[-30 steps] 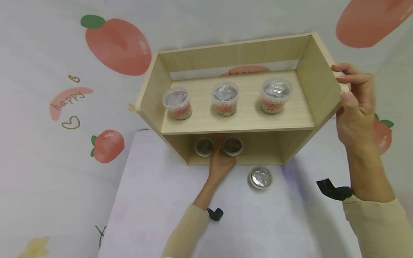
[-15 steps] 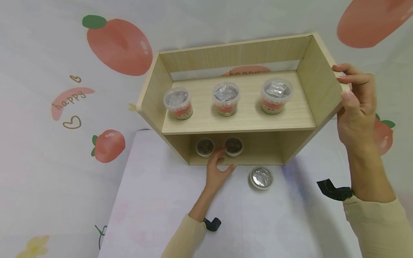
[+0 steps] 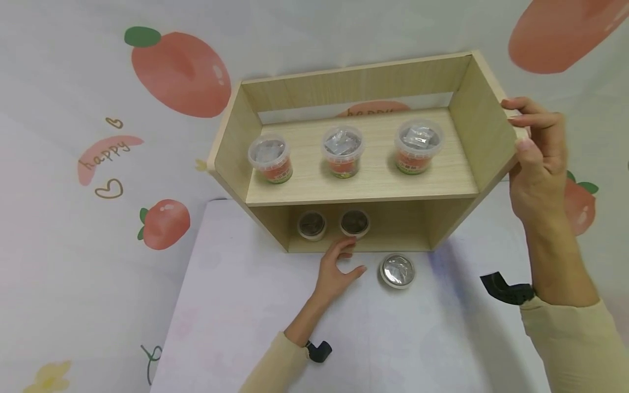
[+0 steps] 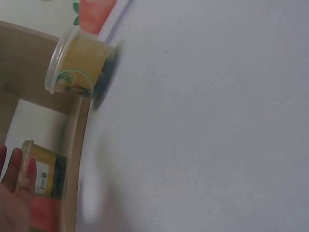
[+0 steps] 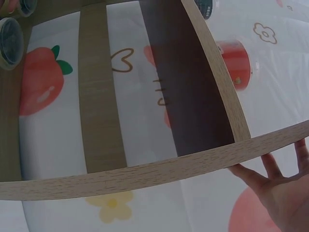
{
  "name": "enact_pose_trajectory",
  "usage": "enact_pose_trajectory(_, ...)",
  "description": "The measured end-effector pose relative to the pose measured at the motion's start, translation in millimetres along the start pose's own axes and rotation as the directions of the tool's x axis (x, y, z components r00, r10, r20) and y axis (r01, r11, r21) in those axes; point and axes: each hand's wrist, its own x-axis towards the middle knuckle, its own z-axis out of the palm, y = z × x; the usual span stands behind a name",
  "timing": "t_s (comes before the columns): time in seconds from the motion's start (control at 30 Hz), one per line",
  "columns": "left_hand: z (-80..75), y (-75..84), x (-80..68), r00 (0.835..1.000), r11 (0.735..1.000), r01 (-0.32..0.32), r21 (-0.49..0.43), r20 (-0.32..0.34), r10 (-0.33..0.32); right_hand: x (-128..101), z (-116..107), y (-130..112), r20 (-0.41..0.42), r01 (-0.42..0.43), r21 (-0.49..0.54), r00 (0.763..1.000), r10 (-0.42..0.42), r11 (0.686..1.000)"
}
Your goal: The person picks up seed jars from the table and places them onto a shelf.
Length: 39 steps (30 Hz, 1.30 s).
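Note:
My left hand (image 3: 334,275) is just in front of the lower shelf, thumb and fingers spread apart with nothing between them. Its fingertips are right at the front of a lidded tub (image 3: 355,222) on that shelf; a second tub (image 3: 312,225) stands to its left. To the right of the hand, another tub (image 3: 397,271) sits on the table, its yellow label (image 4: 81,60) facing the left wrist view. My right hand (image 3: 540,164) grips the front edge of the right side panel of the wooden shelf unit (image 3: 361,191), as the right wrist view's fingers (image 5: 270,176) along the panel also show.
Three clear-lidded tubs with red labels stand spaced out on the upper board: left (image 3: 272,158), middle (image 3: 344,150) and right (image 3: 417,146). The unit stands on a white-covered table (image 3: 236,316) against a fruit-print cloth (image 3: 304,33).
My left hand has let go of the tub on the lower shelf and drawn back toward the table, fingers opening. That tub stays in place. The right hand keeps its hold.

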Motion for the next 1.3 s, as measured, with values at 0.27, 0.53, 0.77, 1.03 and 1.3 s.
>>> enact_pose_trajectory(0.27, 9.6, -2.5, -5.0, 0.996, 0.998, -0.003, -0.061, 0.084, 0.008, 0.5, 0.9, -3.1, 0.005, 0.002, -0.014, 1.0, -0.002, 1.0)
enact_pose_trajectory(0.53, 28.9, -37.7, -21.5, 0.972, 0.985, 0.156, -0.078, 0.192, -0.139, -4.3, -3.6, 1.4, 0.016, -0.011, -0.013, 1.0, 0.011, 1.0)
enact_pose_trajectory(0.77, 40.4, -46.3, -21.9, 0.957, 0.978, 0.192, -0.082, 0.237, -0.168, -4.8, -4.4, 0.8, -0.005, -0.001, 0.026, 1.0, 0.001, 1.0)
enact_pose_trajectory(1.03, 51.9, -46.4, -20.7, 0.949, 0.987, 0.163, 0.002, 0.274, -0.157, -7.1, -4.9, 1.2, -0.015, 0.011, 0.008, 1.0, -0.011, 1.0)
enact_pose_trajectory(1.3, 61.1, -42.4, -13.6, 0.942, 0.988, 0.141, 0.055, 0.299, -0.151, -3.3, -1.5, 2.6, -0.002, 0.01, 0.035, 1.0, -0.01, 0.999)
